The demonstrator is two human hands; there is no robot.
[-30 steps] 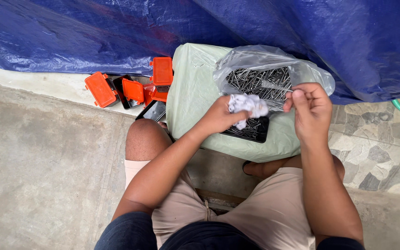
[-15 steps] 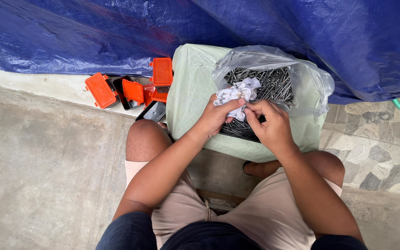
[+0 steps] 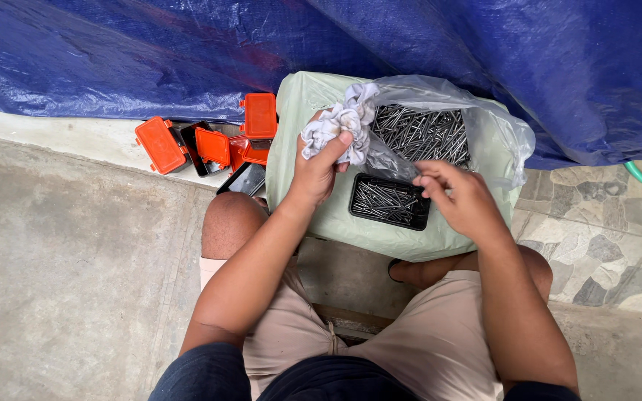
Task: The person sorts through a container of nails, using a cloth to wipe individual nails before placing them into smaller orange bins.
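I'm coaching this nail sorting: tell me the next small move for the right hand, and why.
Probably dip the right hand into the clear plastic bag and pinch a few nails. It hovers at the bag's mouth, apparently empty, while the left hand holds the white rag up clear of it, and the black tray below is only partly filled.

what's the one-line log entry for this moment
left hand: grips white rag | right hand: over black tray of nails | clear bag of nails: open behind

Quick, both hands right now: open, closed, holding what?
Left hand: closed on a crumpled white rag.
Right hand: fingers pinched at the clear plastic bag, above the black tray of nails.
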